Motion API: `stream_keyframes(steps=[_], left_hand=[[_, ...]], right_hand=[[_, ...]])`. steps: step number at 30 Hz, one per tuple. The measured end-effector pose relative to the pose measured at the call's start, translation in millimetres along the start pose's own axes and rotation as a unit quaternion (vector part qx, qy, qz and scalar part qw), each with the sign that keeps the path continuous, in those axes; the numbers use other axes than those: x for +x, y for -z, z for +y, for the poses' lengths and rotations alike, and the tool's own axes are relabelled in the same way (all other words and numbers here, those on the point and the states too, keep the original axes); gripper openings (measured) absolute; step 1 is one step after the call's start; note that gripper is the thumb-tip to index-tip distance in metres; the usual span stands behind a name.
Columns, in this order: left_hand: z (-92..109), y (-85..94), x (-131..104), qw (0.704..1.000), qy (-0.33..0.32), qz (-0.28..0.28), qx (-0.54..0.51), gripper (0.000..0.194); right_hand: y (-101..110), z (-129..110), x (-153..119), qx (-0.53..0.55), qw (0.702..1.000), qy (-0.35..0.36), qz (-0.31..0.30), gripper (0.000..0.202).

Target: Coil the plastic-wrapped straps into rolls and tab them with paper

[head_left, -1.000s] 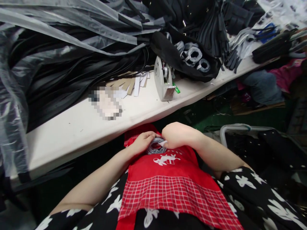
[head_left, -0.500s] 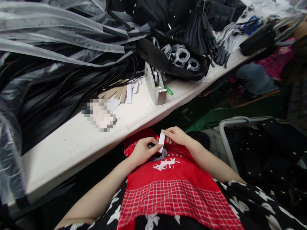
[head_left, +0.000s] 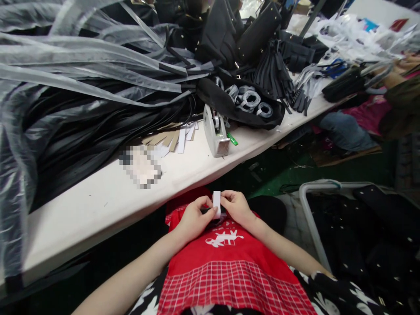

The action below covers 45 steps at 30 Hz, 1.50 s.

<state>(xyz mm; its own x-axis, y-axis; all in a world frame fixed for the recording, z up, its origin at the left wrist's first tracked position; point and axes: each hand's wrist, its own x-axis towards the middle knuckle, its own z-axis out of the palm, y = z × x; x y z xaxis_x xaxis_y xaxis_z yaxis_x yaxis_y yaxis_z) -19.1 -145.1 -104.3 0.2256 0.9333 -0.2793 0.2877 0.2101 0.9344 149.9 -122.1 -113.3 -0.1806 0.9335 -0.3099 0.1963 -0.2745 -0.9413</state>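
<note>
A narrow white strip (head_left: 217, 204) is held upright over the red apron (head_left: 226, 258), just off the near edge of the bench (head_left: 88, 192); its lower left side is pinched by the fingers of the left hand (head_left: 196, 215). The fingers of the right hand (head_left: 238, 207) are bunched at its right edge, though whether it is gripped by them cannot be told. It is judged light, thin and easily creased, best taken gently by its short ends.
</note>
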Motion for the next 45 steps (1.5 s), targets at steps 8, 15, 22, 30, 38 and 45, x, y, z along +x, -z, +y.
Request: stream_keyframes(steps=[8,15,22,30,38,45], left_hand=[[-4,-7.8,5,1.0,0.005,0.004,-0.006,0.013],[-4,-9.5,1,1.0,-0.022,-0.013,0.003,0.022],[-5,-6.3,1,0.999,-0.01,-0.029,-0.025,0.024],[-10,2.8,3,0.984,-0.014,-0.175,0.005,0.02],[-2,15.0,22,0.93,0.105,-0.214,-0.279,0.041],[8,22.0,49,0.938,0.025,-0.15,-0.311,0.046]], right_hand=[[25,-5,5,0.078,0.982,-0.088,-0.145,0.028],[30,-8,14,0.05,0.967,-0.174,-0.178,0.031],[29,-8,13,0.038,0.971,-0.163,-0.172,0.034],[23,-13,2,-0.089,0.982,-0.045,-0.159,0.021],[21,-20,-1,-0.287,0.914,0.272,-0.094,0.02],[25,-30,0,-0.334,0.864,0.372,-0.05,0.042]])
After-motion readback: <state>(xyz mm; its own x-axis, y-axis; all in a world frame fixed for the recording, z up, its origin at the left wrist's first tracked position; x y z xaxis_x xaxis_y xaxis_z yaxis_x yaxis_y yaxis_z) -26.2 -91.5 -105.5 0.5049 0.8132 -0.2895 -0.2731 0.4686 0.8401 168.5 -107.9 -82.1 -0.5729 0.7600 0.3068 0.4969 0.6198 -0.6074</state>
